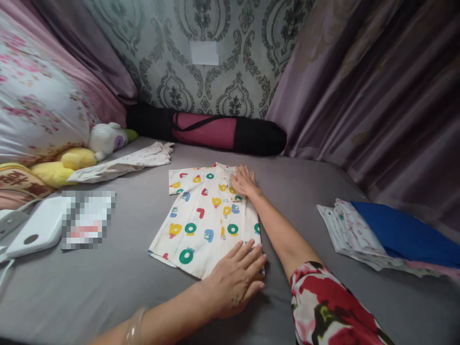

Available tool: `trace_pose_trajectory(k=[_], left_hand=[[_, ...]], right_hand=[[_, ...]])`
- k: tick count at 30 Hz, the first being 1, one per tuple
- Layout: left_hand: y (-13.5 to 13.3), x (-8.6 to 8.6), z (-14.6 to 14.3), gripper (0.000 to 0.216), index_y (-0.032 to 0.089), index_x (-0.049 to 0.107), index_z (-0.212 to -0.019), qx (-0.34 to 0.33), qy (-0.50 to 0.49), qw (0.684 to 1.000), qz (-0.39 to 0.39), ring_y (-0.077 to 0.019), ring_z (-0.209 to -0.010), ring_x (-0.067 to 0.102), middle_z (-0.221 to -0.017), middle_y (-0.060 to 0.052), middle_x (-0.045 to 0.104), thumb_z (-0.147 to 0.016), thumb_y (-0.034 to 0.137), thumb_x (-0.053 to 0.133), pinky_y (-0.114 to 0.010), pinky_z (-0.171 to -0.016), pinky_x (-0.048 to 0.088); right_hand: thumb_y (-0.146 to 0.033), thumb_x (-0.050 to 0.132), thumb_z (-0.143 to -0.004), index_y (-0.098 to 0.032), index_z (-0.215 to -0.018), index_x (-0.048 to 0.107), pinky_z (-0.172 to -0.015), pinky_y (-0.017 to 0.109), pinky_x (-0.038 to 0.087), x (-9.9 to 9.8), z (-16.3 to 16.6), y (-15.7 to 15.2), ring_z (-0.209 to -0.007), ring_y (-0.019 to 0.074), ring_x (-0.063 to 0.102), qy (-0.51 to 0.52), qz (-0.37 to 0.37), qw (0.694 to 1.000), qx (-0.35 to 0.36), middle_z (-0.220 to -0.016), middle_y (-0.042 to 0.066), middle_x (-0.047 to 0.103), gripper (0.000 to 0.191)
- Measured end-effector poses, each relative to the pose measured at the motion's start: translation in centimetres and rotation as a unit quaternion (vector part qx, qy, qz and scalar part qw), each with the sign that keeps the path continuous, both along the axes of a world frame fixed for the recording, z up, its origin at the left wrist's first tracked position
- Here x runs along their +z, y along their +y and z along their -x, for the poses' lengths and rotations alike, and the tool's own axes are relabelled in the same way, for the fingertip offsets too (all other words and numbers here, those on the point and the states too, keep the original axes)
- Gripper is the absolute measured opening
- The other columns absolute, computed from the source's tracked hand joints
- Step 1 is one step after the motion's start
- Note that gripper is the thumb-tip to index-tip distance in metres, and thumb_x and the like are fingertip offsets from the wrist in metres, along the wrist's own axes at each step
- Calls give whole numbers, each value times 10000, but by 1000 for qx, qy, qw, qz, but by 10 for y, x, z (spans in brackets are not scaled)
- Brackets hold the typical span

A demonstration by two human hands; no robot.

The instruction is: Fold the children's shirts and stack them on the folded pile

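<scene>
A small white short-sleeved shirt (199,225) with colourful letter prints lies on the grey bed sheet (125,287). Its collar points away from me, and its right side is folded in. My left hand (235,275) rests flat on the lower right part of the shirt, near the hem, fingers stretched out. Up by the collar and shoulder, my right hand (244,182) lies with its fingers spread on the cloth. Neither hand grips anything. The fabric beneath both palms is hidden.
To the right sit folded patterned clothes (354,235) beside a blue garment (406,232). A pale crumpled garment (125,165), plush toys (108,139) and a white device (39,230) are on the left. A black and pink long bag (206,129) lies along the wall.
</scene>
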State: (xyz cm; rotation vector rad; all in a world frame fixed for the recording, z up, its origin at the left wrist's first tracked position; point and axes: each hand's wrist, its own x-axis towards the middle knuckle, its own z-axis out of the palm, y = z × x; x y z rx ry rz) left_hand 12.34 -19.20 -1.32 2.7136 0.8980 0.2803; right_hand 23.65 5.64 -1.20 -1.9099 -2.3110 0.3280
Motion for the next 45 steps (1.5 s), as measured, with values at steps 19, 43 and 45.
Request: trace_pose_trajectory(k=[19, 43, 45], left_hand=[[29, 24, 75, 606, 120, 307, -1488, 202, 82, 974, 59, -238, -1475, 144, -1584, -119, 210, -1006, 469, 190, -487, -1194, 126], [34, -12, 145, 417, 169, 486, -1313, 415, -28, 909, -23, -277, -1368, 377, -1460, -153, 433, -964, 361, 361, -462, -1123, 310], [35, -14, 151, 401, 179, 496, -1290, 449, -42, 892, -27, -273, -1295, 452, -1394, -146, 486, -953, 360, 378, -429, -1080, 368]], right_hand=[[-462, 164, -979, -92, -1537, 157, -1183, 456, 13, -2, -12, -58, -1483, 223, 16, 53, -31, 997, 40, -1613, 105, 78, 670], [-502, 179, -973, -145, -1550, 167, -1209, 420, 87, -13, -31, -217, -1480, 198, 66, -6, 24, 994, 107, -1602, 57, 101, 678], [-505, 228, -967, -153, -1523, 278, -1197, 423, 134, -7, -29, -212, -1469, 222, 154, -17, 9, 994, 111, -1591, 79, 181, 660]])
